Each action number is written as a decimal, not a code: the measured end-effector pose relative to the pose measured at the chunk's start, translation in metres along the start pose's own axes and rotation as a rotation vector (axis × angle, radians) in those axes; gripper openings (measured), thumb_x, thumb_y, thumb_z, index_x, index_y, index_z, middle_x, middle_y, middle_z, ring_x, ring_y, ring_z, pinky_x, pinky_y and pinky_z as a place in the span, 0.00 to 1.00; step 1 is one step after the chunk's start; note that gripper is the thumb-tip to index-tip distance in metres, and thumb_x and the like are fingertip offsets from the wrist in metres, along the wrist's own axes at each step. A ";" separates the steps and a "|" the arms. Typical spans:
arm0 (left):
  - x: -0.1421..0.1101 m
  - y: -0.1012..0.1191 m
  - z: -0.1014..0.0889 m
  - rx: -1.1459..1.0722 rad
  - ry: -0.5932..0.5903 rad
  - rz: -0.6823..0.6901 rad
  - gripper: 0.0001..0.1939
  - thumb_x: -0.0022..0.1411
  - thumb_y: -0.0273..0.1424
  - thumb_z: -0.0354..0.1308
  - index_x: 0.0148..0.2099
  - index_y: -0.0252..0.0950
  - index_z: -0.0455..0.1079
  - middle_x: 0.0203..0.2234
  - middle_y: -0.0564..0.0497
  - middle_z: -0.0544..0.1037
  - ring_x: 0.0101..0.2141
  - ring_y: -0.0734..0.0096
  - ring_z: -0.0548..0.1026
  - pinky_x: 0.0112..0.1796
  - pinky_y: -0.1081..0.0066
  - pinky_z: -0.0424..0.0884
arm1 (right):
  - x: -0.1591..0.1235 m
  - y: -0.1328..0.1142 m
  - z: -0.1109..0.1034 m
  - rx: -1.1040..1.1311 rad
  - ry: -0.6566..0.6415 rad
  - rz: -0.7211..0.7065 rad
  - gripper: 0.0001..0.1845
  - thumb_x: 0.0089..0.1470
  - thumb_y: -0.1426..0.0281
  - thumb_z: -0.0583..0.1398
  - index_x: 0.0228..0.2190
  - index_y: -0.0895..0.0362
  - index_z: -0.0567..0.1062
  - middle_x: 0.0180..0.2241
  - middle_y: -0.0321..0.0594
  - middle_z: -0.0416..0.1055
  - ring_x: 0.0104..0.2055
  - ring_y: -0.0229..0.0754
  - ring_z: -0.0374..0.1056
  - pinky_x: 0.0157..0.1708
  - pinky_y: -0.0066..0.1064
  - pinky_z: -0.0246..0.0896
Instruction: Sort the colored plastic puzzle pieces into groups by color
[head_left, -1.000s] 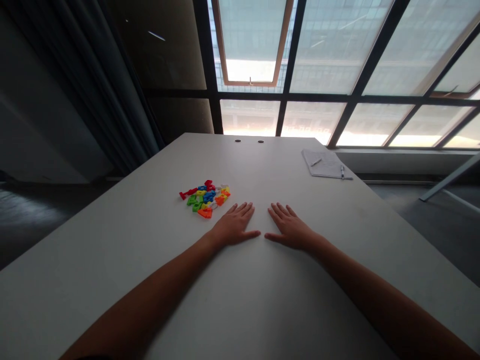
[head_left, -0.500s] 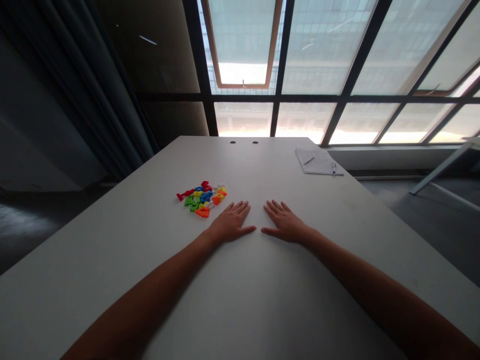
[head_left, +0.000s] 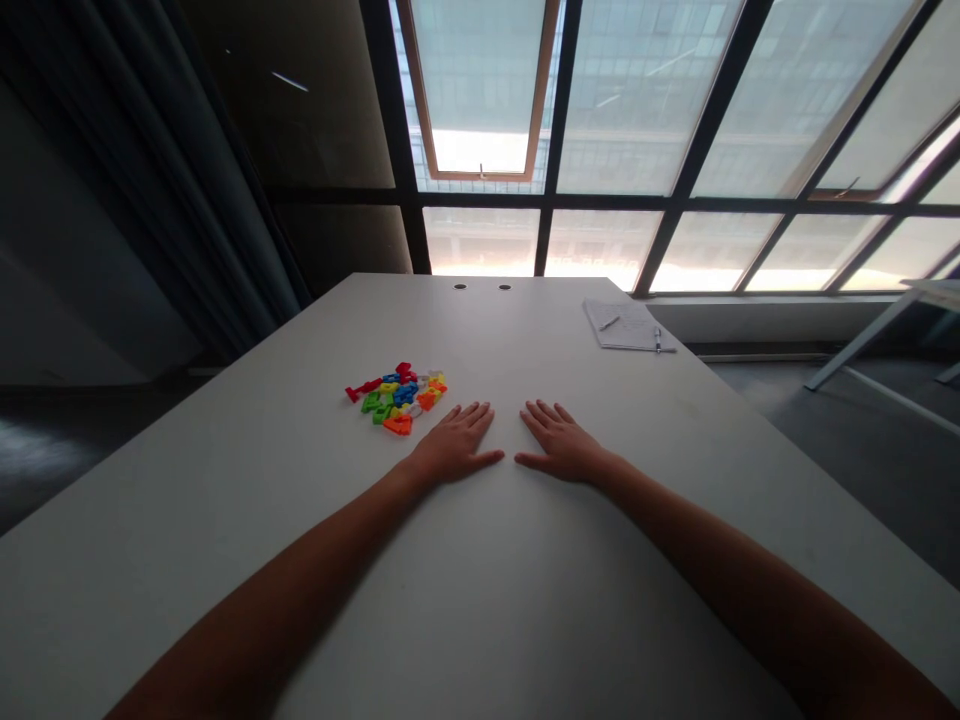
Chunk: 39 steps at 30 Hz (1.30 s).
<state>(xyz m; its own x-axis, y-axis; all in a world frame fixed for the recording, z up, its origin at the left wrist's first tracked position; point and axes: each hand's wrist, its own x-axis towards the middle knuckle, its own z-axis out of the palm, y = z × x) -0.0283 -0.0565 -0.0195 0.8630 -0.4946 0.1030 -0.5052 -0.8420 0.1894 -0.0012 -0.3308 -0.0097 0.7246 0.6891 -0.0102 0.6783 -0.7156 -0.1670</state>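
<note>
My left hand (head_left: pixel 454 446) lies flat, palm down, on the white table (head_left: pixel 480 600), fingers stretched out and holding nothing. My right hand (head_left: pixel 561 446) rests flat beside it in the same way, thumbs nearly meeting. A small heap of coloured plastic pieces (head_left: pixel 396 395), red, blue, green, yellow and orange, lies just left of and beyond my left hand's fingertips, not touched by it.
A sheet of paper with a pen (head_left: pixel 628 326) lies near the table's far right edge. Two round cable holes (head_left: pixel 482 287) sit at the far edge. Large windows (head_left: pixel 622 120) rise behind, a dark curtain (head_left: pixel 187 200) at left, another table's leg (head_left: pixel 862 345) at right.
Both hands stay flat in place. The view has shifted slightly, so the table's things sit a little further left in the picture.
</note>
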 end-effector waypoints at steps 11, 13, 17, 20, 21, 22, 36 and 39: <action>-0.001 -0.003 0.002 0.009 0.028 0.023 0.47 0.71 0.63 0.45 0.79 0.36 0.54 0.75 0.39 0.57 0.74 0.51 0.56 0.72 0.49 0.52 | 0.000 -0.001 -0.002 0.022 -0.009 0.001 0.60 0.63 0.31 0.43 0.76 0.63 0.51 0.77 0.56 0.41 0.80 0.59 0.35 0.77 0.53 0.31; -0.001 -0.003 0.002 0.007 0.030 0.026 0.47 0.71 0.63 0.45 0.79 0.36 0.54 0.75 0.39 0.57 0.74 0.51 0.56 0.72 0.49 0.52 | -0.001 -0.001 -0.002 0.021 -0.008 0.004 0.59 0.63 0.31 0.43 0.76 0.62 0.51 0.77 0.55 0.41 0.80 0.59 0.36 0.77 0.53 0.31; 0.000 -0.001 0.001 -0.002 0.030 0.015 0.47 0.71 0.62 0.47 0.78 0.36 0.55 0.74 0.38 0.58 0.74 0.50 0.57 0.72 0.48 0.52 | -0.001 -0.001 -0.002 0.012 0.000 0.006 0.59 0.63 0.31 0.43 0.76 0.62 0.51 0.77 0.56 0.42 0.79 0.60 0.36 0.77 0.53 0.32; -0.001 0.004 -0.004 0.000 0.048 0.006 0.43 0.72 0.59 0.50 0.76 0.37 0.60 0.73 0.38 0.61 0.73 0.49 0.59 0.71 0.47 0.55 | -0.001 -0.002 -0.003 0.011 0.001 0.000 0.60 0.63 0.30 0.42 0.75 0.63 0.52 0.76 0.56 0.42 0.79 0.60 0.37 0.76 0.53 0.32; -0.001 0.006 -0.005 0.002 0.057 0.005 0.41 0.72 0.58 0.51 0.75 0.37 0.62 0.72 0.39 0.63 0.72 0.49 0.61 0.71 0.47 0.55 | -0.001 -0.002 -0.003 0.010 0.001 -0.001 0.60 0.63 0.30 0.42 0.75 0.64 0.52 0.76 0.57 0.42 0.79 0.60 0.37 0.76 0.53 0.32; -0.002 0.008 -0.007 0.006 0.070 0.005 0.39 0.72 0.56 0.52 0.74 0.37 0.64 0.71 0.39 0.65 0.71 0.49 0.62 0.71 0.47 0.56 | -0.001 -0.002 -0.003 0.010 0.001 -0.001 0.60 0.63 0.30 0.42 0.75 0.64 0.52 0.76 0.57 0.42 0.79 0.60 0.37 0.76 0.53 0.33; -0.003 -0.004 -0.016 0.077 0.297 -0.169 0.29 0.74 0.45 0.52 0.70 0.41 0.69 0.65 0.43 0.75 0.69 0.45 0.64 0.67 0.42 0.63 | -0.001 -0.001 -0.002 0.008 0.009 -0.007 0.59 0.64 0.31 0.43 0.75 0.64 0.54 0.76 0.57 0.43 0.79 0.61 0.38 0.77 0.53 0.32; -0.005 0.009 -0.014 -0.002 0.283 -0.057 0.26 0.75 0.42 0.50 0.69 0.40 0.71 0.64 0.45 0.76 0.68 0.52 0.66 0.66 0.50 0.67 | -0.001 0.000 -0.001 0.011 0.019 -0.007 0.58 0.64 0.31 0.43 0.75 0.63 0.54 0.76 0.57 0.44 0.79 0.61 0.39 0.76 0.54 0.33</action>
<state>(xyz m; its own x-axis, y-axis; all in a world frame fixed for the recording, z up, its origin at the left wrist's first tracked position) -0.0367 -0.0585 -0.0045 0.8577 -0.3669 0.3603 -0.4564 -0.8658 0.2049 -0.0023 -0.3313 -0.0090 0.7219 0.6919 0.0100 0.6822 -0.7092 -0.1779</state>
